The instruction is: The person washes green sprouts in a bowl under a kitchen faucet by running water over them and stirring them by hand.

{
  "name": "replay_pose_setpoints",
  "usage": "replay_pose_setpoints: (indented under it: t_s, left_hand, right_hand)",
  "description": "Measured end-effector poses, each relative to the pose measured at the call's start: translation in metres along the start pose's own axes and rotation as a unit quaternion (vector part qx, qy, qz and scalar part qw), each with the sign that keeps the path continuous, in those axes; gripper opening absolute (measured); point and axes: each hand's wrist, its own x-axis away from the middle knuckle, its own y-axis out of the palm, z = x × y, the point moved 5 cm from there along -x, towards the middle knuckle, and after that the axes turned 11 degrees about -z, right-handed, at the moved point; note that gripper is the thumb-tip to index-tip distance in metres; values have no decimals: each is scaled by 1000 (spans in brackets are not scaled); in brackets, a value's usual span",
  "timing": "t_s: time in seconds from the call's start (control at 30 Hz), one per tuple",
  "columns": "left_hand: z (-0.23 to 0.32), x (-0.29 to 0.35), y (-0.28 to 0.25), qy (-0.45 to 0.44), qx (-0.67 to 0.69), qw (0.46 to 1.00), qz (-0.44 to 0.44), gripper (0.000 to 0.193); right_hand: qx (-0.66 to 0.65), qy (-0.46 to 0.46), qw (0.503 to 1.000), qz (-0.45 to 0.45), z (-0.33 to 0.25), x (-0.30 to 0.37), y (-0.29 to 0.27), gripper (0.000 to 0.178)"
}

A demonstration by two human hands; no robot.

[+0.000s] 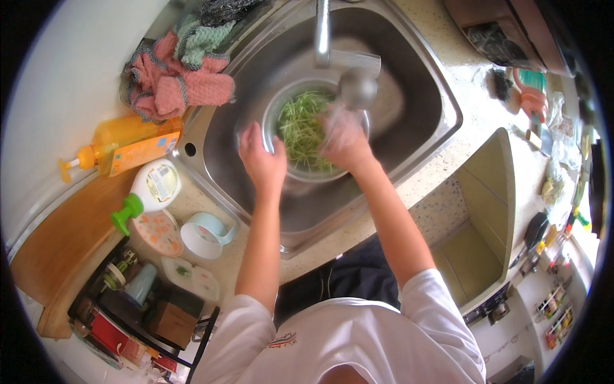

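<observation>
A round metal bowl (291, 171) stands in the sink, with a heap of thin green shoots or stems (302, 128) in it. At its left side, my left hand (262, 159) grips the rim, thumb on the inner side and fingers outside. My right hand (347, 142) is at the bowl's right side, over the edge of the greens. Its fingers are smeared by motion and water, so what they hold, if anything, cannot be made out. Right above that hand is the tap (323, 32), with a rounded metal end (357, 88).
Steel sink (220, 137) walls surround the bowl. On the left counter are pink cloths (185, 83), an orange pump bottle (128, 148), a white bottle with a green pump (157, 184) and a pale blue cup (206, 233). An open cabinet door (505, 198) is at the right.
</observation>
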Motion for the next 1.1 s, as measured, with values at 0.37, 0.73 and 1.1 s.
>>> replay_pose_setpoints:
  t_s: [0.37, 0.73, 1.1]
  left_hand:
    - [-31, -22, 7, -51, 108, 992, 29, 22]
    - [-67, -16, 26, -283, 268, 920, -32, 18]
    - [8, -1, 43, -87, 258, 946, -176, 44]
  right_hand:
    - [-103, 32, 994, 5, 38, -12, 21, 51]
    - [-322, 55, 933, 151, 61, -25, 75, 26]
    - [-402, 123, 907, 13, 93, -25, 108, 57]
